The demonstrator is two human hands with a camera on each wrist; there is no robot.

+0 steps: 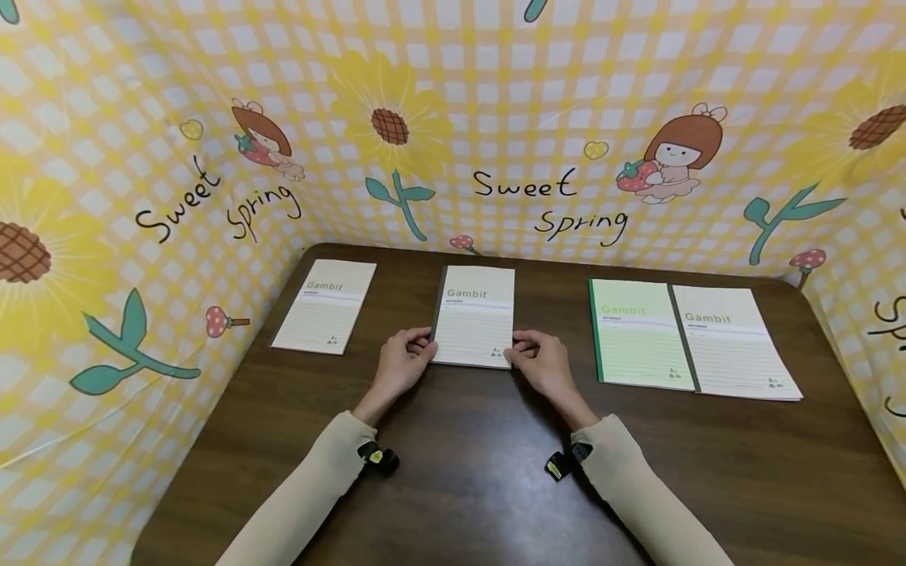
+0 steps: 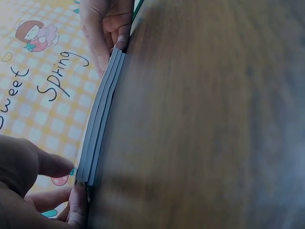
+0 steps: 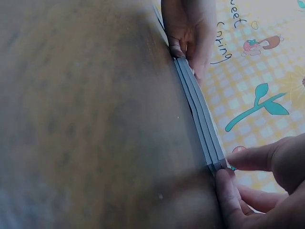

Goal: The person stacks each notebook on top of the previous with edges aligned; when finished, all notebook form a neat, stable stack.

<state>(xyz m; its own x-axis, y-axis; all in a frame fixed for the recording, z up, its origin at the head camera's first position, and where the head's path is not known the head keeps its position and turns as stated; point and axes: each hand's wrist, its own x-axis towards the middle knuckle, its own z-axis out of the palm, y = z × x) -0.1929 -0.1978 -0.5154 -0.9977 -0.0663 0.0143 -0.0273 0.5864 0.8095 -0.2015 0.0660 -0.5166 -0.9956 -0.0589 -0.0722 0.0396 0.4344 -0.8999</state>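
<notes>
A small stack of cream notebooks point(image 1: 473, 318) with a dark spine and "Gambit" on the top cover is at the middle of the table. My left hand point(image 1: 403, 362) grips its near left corner, thumb at the top and fingers curled at the side and below. On the opposite corner, my right hand point(image 1: 543, 363) holds it the same way. Both wrist views show the stack's layered near edge point(image 2: 101, 119), close over the tabletop, with the layers slightly offset. The far part of the stack is hidden in those views.
At the left lies another cream notebook point(image 1: 324, 306). To the right, a green notebook point(image 1: 640, 338) lies side by side with a cream notebook point(image 1: 736, 342). The brown table point(image 1: 467, 472) is bordered at the back and sides by a yellow checked cloth point(image 1: 524, 94).
</notes>
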